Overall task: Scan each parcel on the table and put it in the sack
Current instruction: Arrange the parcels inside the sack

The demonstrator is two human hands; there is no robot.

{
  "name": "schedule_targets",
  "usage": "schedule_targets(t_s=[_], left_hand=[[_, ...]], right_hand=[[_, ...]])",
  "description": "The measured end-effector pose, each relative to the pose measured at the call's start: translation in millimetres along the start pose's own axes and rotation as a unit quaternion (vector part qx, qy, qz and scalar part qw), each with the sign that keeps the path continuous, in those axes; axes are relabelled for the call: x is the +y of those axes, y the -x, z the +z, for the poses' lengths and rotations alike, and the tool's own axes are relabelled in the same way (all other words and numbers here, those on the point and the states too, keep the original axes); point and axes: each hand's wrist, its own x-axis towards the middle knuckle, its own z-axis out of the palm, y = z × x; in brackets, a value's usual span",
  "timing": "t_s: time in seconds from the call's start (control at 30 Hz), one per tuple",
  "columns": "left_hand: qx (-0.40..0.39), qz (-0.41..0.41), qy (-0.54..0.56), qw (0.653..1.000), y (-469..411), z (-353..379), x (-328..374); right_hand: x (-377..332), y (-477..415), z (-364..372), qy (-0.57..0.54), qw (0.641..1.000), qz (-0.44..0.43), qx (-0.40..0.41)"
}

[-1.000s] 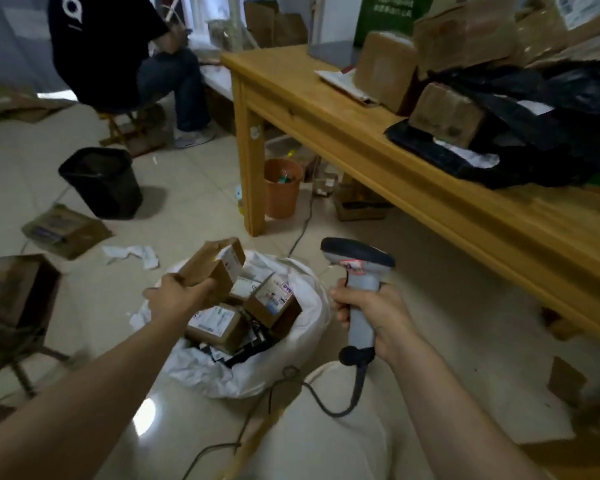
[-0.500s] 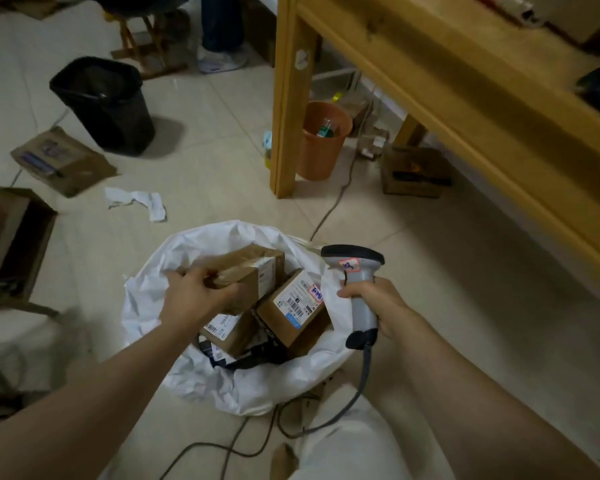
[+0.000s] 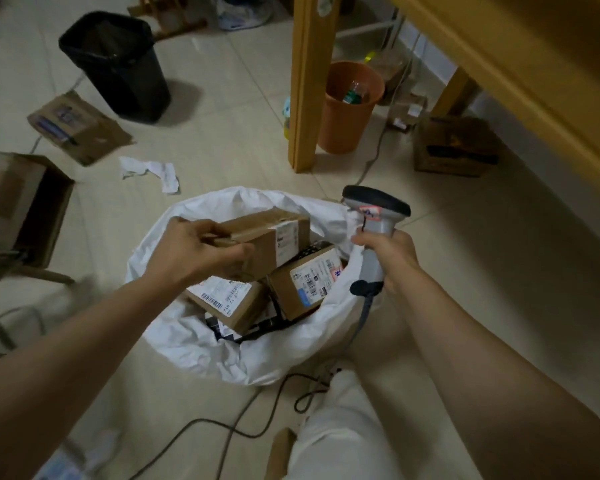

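One white sack (image 3: 201, 344) is standing open on the floor near the wooden table leg (image 3: 303, 98), and it is filling up: two labelled parcels (image 3: 229, 301) are lying inside it. The cardboard parcel (image 3: 274, 240) that you were holding above the sack's mouth a second ago is now sinking inside the rim, on or just above those two. Your left hand (image 3: 194, 252) is still clasping its near end with fingers curled around it, so the drop is not yet finished. Your right hand (image 3: 394, 259) is gripping the handle of the barcode scanner (image 3: 374, 211), holding it upright at the sack's right edge and aiming at no label. By this reading the parcel is all but delivered, and only letting go is remaining.
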Motion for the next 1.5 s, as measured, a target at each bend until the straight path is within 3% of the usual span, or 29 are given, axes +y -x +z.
schedule_targets(t_s=[0.17, 0.37, 0.43, 0.53, 0.63, 0.7, 0.8, 0.87, 0.93, 1.0, 1.13, 1.3, 1.37, 1.43, 1.5], left_hand=[[-0.103, -0.051, -0.001, 0.993, -31, 47, 31], [-0.106, -0.066, -0.047, 0.991, -64, 96, 26], [-0.058, -0.059, -0.06, 0.995, -61, 104, 6], [0.088, -0.124, 0.079, 0.985, -44, 105, -31], [0.255, -0.261, 0.084, 0.927, -28, 90, -85], [0.307, -0.361, 0.061, 0.879, -18, 77, -126], [0.183, -0.501, 0.125, 0.837, -4, 74, -182], [0.094, -0.53, 0.213, 0.816, 2, 81, -209], [0.08, -0.518, 0.295, 0.799, 8, 89, -217], [0.119, -0.493, 0.344, 0.79, 12, 88, -203], [0.148, -0.444, 0.338, 0.816, -1, 66, -158], [0.168, -0.313, 0.349, 0.867, -18, -15, -82], [0.143, -0.257, 0.387, 0.874, -9, -46, -61], [0.042, -0.212, 0.482, 0.849, 1, -61, -61], [-0.002, -0.242, 0.507, 0.827, 15, -53, -73]], right_hand=[[-8, 14, 1, -0.015, 0.998, -0.049, -0.02], [-1, 29, -3, -0.007, 0.996, -0.086, -0.032], [3, 33, 4, 0.005, 0.995, -0.084, -0.049], [11, 29, 23, 0.058, 0.992, -0.09, -0.06], [20, 23, 42, 0.097, 0.991, -0.084, -0.048], [26, 21, 51, 0.104, 0.991, -0.081, -0.035], [33, 20, 58, 0.129, 0.989, -0.078, -0.014], [36, 21, 59, 0.14, 0.988, -0.067, -0.006], [39, 23, 57, 0.14, 0.989, -0.052, 0.004], [44, 26, 53, 0.134, 0.991, -0.022, 0.015], [36, 33, 43, 0.15, 0.987, 0.002, 0.066], [-57, 58, 16, 0.089, 0.986, -0.088, 0.112], [-82, 73, 4, 0.06, 0.981, -0.142, 0.12], [-85, 83, -1, 0.027, 0.978, -0.163, 0.125], [-73, 83, 1, 0.043, 0.985, -0.122, 0.114]])
